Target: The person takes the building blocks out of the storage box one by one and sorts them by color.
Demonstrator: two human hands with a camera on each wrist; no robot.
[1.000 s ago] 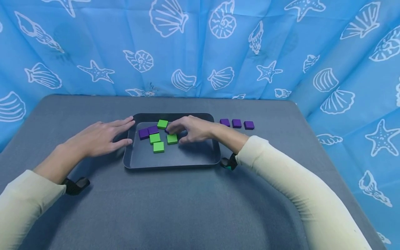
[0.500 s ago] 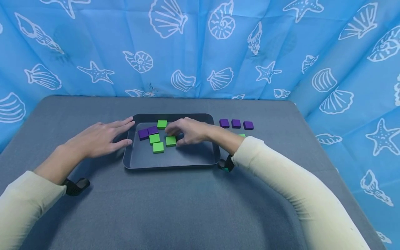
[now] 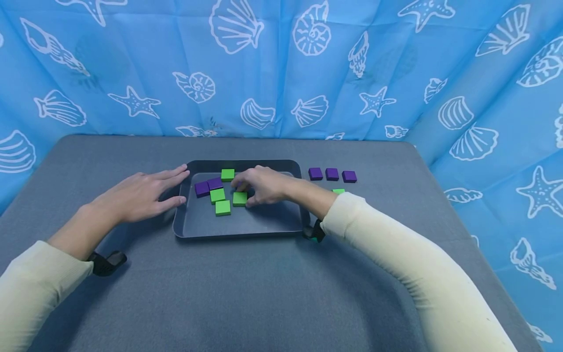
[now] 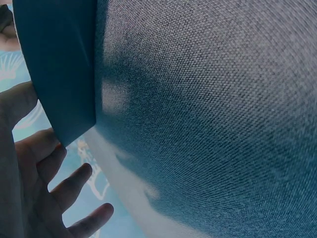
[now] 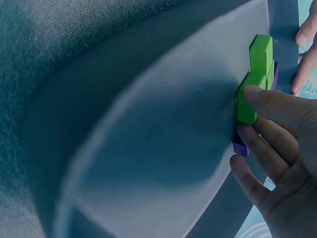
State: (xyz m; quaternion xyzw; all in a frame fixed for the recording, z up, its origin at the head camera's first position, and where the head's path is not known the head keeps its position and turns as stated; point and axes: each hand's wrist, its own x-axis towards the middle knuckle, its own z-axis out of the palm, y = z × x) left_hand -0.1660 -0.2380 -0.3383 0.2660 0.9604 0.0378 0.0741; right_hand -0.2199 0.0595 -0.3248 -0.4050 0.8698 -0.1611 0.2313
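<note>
A dark rectangular tray (image 3: 242, 235) holds several green and purple square blocks. My right hand (image 3: 266, 185) is over its middle, pinching a green block (image 3: 239, 199) between thumb and fingers. In the right wrist view, the thumb lies across that green block (image 5: 251, 106), and a purple block (image 5: 240, 148) shows by the fingers. Left of it sit two other green blocks, a purple pair (image 3: 208, 187) and, farther back, a green block (image 3: 227, 175). My left hand (image 3: 142, 195) touches the tray's left rim with outstretched fingers; the left wrist view shows them against the tray wall (image 4: 59, 69).
Three purple blocks (image 3: 332, 174) stand in a row on the grey tabletop (image 3: 246, 293), right of the tray. Before them, a green block (image 3: 338, 191) is partly hidden by the right sleeve. A blue shell-print curtain (image 3: 281, 63) hangs behind the table.
The right hand has shifted slightly left, and the green block at its thumb has moved a little toward me. A green block outside the tray has come into view. The left hand is still.
</note>
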